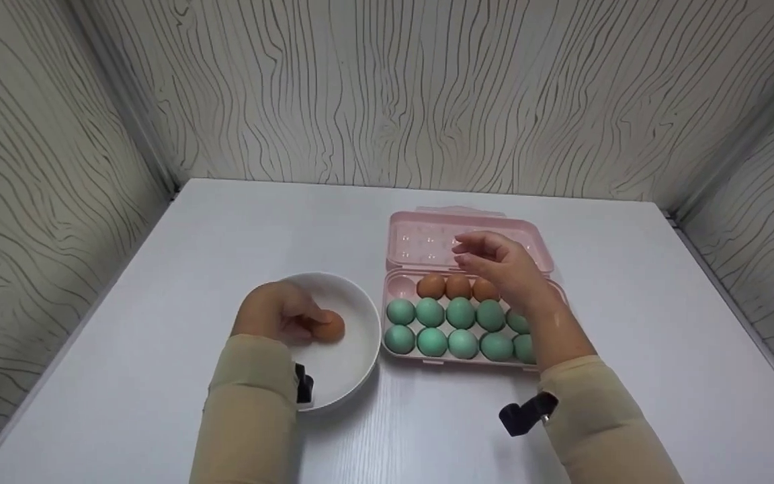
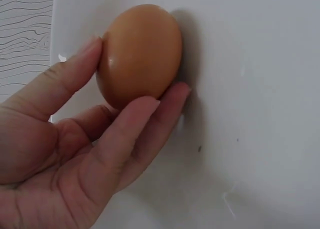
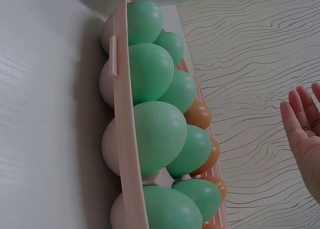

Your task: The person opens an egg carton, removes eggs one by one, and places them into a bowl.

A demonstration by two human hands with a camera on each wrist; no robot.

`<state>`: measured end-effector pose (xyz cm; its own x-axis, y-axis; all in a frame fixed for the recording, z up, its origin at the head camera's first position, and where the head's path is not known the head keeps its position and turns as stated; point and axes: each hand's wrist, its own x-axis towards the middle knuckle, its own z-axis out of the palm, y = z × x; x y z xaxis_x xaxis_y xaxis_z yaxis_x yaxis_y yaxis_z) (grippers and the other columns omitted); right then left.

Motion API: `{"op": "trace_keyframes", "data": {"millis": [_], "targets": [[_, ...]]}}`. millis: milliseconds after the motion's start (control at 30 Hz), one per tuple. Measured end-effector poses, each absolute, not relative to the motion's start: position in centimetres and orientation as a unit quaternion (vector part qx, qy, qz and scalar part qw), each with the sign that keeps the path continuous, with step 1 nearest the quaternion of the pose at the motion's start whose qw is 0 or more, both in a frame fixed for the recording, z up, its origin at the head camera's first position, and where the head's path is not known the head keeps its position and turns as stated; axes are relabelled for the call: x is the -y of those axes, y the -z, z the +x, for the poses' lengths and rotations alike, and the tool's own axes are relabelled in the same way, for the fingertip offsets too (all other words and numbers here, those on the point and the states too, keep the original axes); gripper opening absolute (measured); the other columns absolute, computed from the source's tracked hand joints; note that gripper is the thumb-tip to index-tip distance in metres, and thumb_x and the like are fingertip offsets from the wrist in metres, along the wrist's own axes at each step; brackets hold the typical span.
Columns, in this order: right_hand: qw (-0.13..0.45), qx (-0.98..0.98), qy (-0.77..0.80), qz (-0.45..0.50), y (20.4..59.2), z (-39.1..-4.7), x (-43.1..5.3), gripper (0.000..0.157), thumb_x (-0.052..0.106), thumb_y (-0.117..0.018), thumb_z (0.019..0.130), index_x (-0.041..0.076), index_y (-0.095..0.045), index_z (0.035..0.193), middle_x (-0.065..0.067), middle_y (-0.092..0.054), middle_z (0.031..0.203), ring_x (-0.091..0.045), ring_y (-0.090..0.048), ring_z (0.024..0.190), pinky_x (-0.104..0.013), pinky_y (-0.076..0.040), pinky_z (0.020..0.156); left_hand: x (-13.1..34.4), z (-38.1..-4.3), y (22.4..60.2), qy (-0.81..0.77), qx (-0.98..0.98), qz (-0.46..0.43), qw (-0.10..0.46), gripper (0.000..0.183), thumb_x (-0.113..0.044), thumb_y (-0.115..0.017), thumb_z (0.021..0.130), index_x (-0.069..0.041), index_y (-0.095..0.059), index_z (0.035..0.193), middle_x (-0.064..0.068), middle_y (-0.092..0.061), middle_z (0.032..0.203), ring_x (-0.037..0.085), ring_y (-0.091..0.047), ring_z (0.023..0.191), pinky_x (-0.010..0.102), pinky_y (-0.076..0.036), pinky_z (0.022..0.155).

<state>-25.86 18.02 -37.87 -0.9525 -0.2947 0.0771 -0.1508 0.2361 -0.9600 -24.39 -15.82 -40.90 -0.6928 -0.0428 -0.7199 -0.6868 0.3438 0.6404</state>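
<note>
My left hand (image 1: 286, 310) reaches into a white bowl (image 1: 360, 366) and holds a brown egg (image 2: 142, 54) between thumb and fingertips. Close up in the left wrist view, the egg casts a shadow on the bowl's inner surface. My right hand (image 1: 504, 265) hovers over the pink egg carton (image 1: 400, 286), its fingers relaxed and nothing in them. Two rows of green eggs (image 1: 461, 312) fill the front of the carton. Brown eggs (image 1: 458, 286) sit in its back row, where the leftmost cup is bare; the right end is hidden by my wrist.
The carton's pink lid (image 1: 420, 242) lies folded back behind it. Bowl and carton stand side by side on a white table (image 1: 279, 222). Wood-patterned panels (image 1: 387, 94) rise behind the table and along both sides.
</note>
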Motion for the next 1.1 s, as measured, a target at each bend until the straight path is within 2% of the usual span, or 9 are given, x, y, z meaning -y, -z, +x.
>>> {"op": "trace_keyframes", "data": {"millis": [267,633,800,1000,1100], "targets": [[0.07,-0.777,0.609,-0.146,38.1,-26.0,-17.8,0.041,0.027,-0.066,0.084,0.015,-0.056,0.121,-0.009,-0.054,0.119,-0.021,-0.053,0.107,-0.023,-0.047,0.088,16.6,-24.4,40.5,-0.465,-0.792,-0.214,0.332,0.029,-0.018,-0.079,0.07,-0.003,-0.065,0.091,0.007,-0.065,0.087,0.016,-0.059,0.086,0.025,-0.047,0.079],[0.059,-0.789,0.595,-0.143,38.6,-26.0,-18.3,0.04,0.03,-0.066,0.084,0.016,-0.057,0.12,-0.006,-0.056,0.116,-0.02,-0.051,0.108,-0.022,-0.046,0.088,16.2,-24.7,40.4,-0.466,-0.78,-0.226,0.351,0.036,-0.016,-0.078,0.072,0.003,-0.062,0.099,0.011,-0.065,0.092,0.017,-0.063,0.084,0.026,-0.051,0.078],[0.065,-0.785,0.599,-0.143,38.9,-26.0,-18.4,0.039,0.026,-0.065,0.085,0.014,-0.056,0.121,-0.008,-0.056,0.116,-0.021,-0.052,0.108,-0.023,-0.047,0.087,16.3,-24.6,40.3,-0.447,-0.794,-0.22,0.348,0.045,-0.018,-0.078,0.071,0.003,-0.059,0.105,0.011,-0.067,0.091,0.018,-0.065,0.083,0.026,-0.051,0.077],[0.071,-0.777,0.609,-0.144,39.0,-25.9,-18.3,0.038,0.023,-0.064,0.086,0.011,-0.055,0.121,-0.011,-0.055,0.116,-0.022,-0.052,0.107,-0.023,-0.047,0.086,16.4,-24.5,40.2,-0.422,-0.811,-0.205,0.349,0.047,-0.022,-0.08,0.069,0.003,-0.059,0.102,0.013,-0.064,0.094,0.019,-0.063,0.084,0.027,-0.051,0.075],[0.076,-0.771,0.615,-0.148,39.0,-25.9,-18.3,0.039,0.021,-0.064,0.086,0.009,-0.054,0.122,-0.014,-0.054,0.118,-0.023,-0.052,0.109,-0.022,-0.047,0.087,16.2,-24.4,40.1,-0.435,-0.802,-0.219,0.345,0.044,-0.018,-0.079,0.07,0.004,-0.057,0.101,0.014,-0.061,0.094,0.02,-0.061,0.083,0.027,-0.051,0.075]]}}
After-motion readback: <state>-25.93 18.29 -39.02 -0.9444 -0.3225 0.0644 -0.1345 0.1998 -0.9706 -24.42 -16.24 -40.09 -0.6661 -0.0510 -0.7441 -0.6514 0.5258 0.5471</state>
